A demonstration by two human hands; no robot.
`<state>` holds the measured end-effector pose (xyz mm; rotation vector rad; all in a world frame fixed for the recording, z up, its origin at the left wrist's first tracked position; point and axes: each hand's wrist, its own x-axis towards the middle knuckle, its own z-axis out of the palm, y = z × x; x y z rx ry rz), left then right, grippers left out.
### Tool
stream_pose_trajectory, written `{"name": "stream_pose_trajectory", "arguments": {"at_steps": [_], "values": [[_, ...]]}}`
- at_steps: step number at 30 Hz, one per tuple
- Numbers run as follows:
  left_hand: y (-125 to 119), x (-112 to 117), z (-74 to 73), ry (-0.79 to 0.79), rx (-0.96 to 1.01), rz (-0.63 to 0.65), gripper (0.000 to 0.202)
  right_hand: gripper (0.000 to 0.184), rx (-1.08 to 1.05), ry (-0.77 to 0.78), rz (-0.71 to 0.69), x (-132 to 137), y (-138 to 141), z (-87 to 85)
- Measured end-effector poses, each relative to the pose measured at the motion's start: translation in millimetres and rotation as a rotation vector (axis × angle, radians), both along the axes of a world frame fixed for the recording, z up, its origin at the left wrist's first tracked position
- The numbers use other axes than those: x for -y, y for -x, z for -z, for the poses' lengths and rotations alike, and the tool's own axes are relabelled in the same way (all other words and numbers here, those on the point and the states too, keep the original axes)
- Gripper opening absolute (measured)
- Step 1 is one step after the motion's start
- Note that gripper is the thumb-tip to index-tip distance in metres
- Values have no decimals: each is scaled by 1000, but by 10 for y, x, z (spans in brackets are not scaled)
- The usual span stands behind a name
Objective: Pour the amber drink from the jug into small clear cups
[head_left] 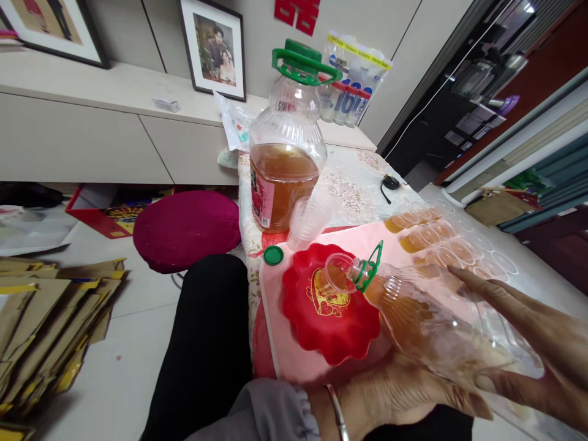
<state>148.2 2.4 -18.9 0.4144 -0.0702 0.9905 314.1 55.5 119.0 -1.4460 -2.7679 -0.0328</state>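
A clear plastic bottle (420,321) of amber liquid lies tilted, its green-ringed neck at the lip of a small clear cup (339,273). Amber liquid shows in that cup, which is over a red scalloped plate (298,312). My left hand (390,389), below a grey sleeve and a bracelet, supports the bottle from underneath, its fingers partly hidden. Around the bottle's base end is my right hand (558,349), fingers on top and thumb below. Beyond the bottle stand rows of clear cups (432,236), several with amber liquid.
A big jug (285,174) with a green lid stands behind the plate, beside stacked clear cups (309,219). A green cap (273,255) lies on the pink mat (374,236). Left are a magenta stool (186,229) and flattened cardboard (50,324). A small black object (390,182) sits farther back.
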Motion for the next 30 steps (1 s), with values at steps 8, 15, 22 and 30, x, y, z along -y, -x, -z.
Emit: {"name": "stream_pose_trajectory", "arguments": {"at_steps": [8, 15, 22, 30], "values": [[31, -96, -26, -132, -44, 76, 74, 103, 96, -27, -82, -58, -138, 95], [103, -88, -86, -127, -27, 60, 62, 105, 61, -28, -103, -127, -162, 129], [137, -79, -101, -33, -20, -21, 65, 104, 12, -14, -151, -180, -122, 91], [261, 64, -129, 80, -51, -86, 71, 100, -90, 40, -97, -173, -36, 78]]}}
